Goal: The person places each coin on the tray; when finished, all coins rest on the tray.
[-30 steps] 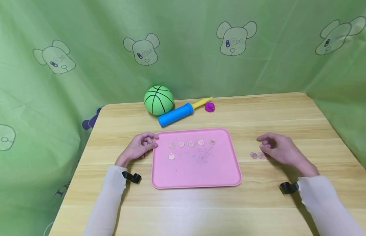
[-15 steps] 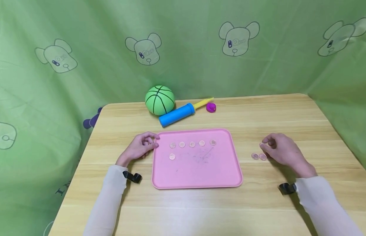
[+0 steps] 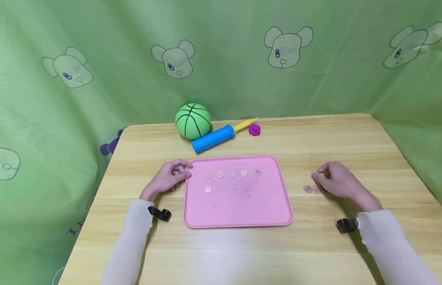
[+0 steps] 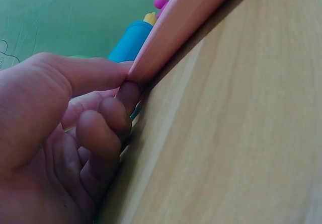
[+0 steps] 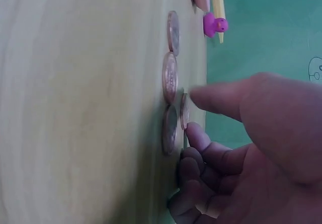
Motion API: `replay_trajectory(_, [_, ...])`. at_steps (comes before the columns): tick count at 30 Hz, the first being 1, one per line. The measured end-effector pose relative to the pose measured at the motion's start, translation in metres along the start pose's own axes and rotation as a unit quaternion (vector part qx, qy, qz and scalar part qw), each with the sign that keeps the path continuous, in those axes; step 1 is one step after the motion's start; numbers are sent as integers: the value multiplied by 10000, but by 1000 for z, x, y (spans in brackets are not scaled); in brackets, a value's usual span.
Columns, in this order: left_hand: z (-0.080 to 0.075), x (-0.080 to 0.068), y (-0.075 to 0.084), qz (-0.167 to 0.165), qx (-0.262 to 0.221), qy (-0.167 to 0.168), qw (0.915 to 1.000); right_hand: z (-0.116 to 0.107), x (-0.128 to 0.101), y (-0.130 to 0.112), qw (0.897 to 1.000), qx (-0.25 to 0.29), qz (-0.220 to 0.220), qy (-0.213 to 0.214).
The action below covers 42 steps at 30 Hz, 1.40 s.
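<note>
- Left hand (image 3: 167, 177): at the far left corner of the pink tray (image 3: 239, 213); thumb and index finger pinch the rim, remaining fingers curled beneath, close to the table (image 3: 235, 257).
- Tray: flat on the table, between the two hands; dark scuff marks on its floor.
- Row of five coins (image 3: 232, 174): lies on the tray along its far side, coins spaced apart.
- Sixth coin (image 3: 208, 189): on the tray, just on the near side of the row's leftmost coin.
- Right hand (image 3: 338, 182): low over the table, to the right of the tray and well apart from it. Fingers curled; thumb and index fingertips bent toward each other with a narrow gap.
- Loose coin (image 5: 185, 112): at that gap, between thumb and index fingertip in the right wrist view. Thumb tip blurred; cannot tell whether the coin is gripped.
- Three coins (image 5: 170, 78): in a line on the table beside the right hand; the head view shows two, near the thumb.
- Far edge of table: green ball (image 3: 193, 121), blue pump (image 3: 214, 138) with yellow nozzle lying beside it, purple duck (image 3: 254, 130) near the nozzle.
- Behind: green curtain (image 3: 228, 91) printed with animal heads.
</note>
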<state>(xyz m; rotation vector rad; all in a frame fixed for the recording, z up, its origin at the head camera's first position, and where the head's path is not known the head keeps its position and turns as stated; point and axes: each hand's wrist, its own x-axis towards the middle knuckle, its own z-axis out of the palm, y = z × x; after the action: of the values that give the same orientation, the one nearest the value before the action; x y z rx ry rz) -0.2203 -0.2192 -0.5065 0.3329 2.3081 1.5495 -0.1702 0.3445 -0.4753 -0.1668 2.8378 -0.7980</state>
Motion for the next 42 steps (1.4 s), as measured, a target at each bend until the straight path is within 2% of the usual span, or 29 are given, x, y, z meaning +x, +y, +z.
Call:
replay_trajectory(4, [1, 0, 1, -7, 3, 33, 10000, -2, 1, 0, 9999, -99, -49, -22])
replay_trajectory(10, [1, 0, 1, -15, -3, 30, 10000, -4, 2, -2, 9998, 29, -38, -189])
replay_trajectory(16, [0, -1, 1, -17, 8, 15, 10000, -1, -2, -2, 9997, 186, 80, 145])
replay_trajectory(24, [0, 0, 0, -18, 25, 16, 10000, 8, -3, -5, 9939, 961, 207, 510])
replay_trajectory(28, [0, 1, -1, -7, -3, 18, 10000, 10, -1, -11, 9880, 1411, 468, 422])
replay_trajectory(33, [0, 2, -1, -21, -21, 7, 10000, 8, 0, -19, 9742, 2088, 833, 183])
replay_trajectory(38, [0, 2, -2, -26, -36, 22, 10000, 7, 4, -26, 9677, 2390, 797, -8])
replay_trajectory(42, [0, 2, -2, -2, -54, 6, 10000, 10, 6, -32, 9587, 2737, 758, -150])
